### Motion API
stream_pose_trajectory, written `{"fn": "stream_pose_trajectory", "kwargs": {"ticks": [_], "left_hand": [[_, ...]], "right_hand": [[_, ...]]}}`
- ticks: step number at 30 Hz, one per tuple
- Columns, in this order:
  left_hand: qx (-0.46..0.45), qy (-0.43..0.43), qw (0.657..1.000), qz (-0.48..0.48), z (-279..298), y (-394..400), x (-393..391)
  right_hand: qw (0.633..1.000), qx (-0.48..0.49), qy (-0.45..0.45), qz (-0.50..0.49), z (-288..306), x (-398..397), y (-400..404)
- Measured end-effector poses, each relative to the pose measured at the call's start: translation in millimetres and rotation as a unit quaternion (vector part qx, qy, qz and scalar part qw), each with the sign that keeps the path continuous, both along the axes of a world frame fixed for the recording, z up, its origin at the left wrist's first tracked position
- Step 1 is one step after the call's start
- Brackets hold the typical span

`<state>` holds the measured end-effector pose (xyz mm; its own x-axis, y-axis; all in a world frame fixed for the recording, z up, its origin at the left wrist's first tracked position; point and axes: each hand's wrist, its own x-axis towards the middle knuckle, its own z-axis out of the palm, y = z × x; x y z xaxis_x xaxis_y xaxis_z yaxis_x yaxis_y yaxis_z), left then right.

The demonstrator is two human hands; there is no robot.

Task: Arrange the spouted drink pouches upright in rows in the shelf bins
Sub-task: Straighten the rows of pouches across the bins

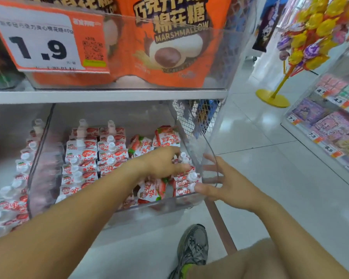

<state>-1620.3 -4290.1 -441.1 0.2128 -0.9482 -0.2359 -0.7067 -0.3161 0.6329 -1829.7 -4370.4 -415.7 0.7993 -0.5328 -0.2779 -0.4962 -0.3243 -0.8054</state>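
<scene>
Red-and-white spouted drink pouches [95,158] stand upright in rows on the left side of a clear plastic shelf bin [165,206]. On the bin's right side several pouches [151,190] lie loose and tilted. My left hand [165,164] reaches into that right side, fingers curled round the top of a pouch [182,158] with a white cap. My right hand [226,184] is at the bin's right front corner, outside the clear wall, with its fingers spread and its thumb against the upright pouches [187,182] there. A neighbouring bin [12,188] on the left holds more upright pouches.
The shelf above carries orange marshmallow bags [169,47] behind a price tag [40,39] reading 1.9. A wire mesh panel [197,115] closes the shelf's right end. A lollipop stand on a yellow base [272,97] and another shelf [330,125] flank the tiled aisle. My shoe [193,250] is below.
</scene>
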Motion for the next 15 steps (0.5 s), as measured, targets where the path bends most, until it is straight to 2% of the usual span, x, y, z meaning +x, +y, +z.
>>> {"fn": "stream_pose_trajectory", "kwargs": {"ticks": [4,8,12,15], "left_hand": [[-0.006,0.019,1.000,0.012,-9.0,-0.8,0.0],[0.008,0.061,0.998,0.028,-11.5,1.5,10.0],[0.122,-0.004,0.992,-0.036,-3.2,-8.4,14.6],[0.150,-0.005,0.986,-0.067,1.3,-13.8,17.7]], "right_hand": [[0.997,0.070,-0.028,0.033,0.5,10.8,-2.3],[0.992,0.110,0.009,0.054,5.8,16.4,-16.6],[0.986,0.156,0.019,0.054,16.0,27.7,-37.6],[0.985,0.172,0.003,0.035,20.7,39.4,-47.9]]}}
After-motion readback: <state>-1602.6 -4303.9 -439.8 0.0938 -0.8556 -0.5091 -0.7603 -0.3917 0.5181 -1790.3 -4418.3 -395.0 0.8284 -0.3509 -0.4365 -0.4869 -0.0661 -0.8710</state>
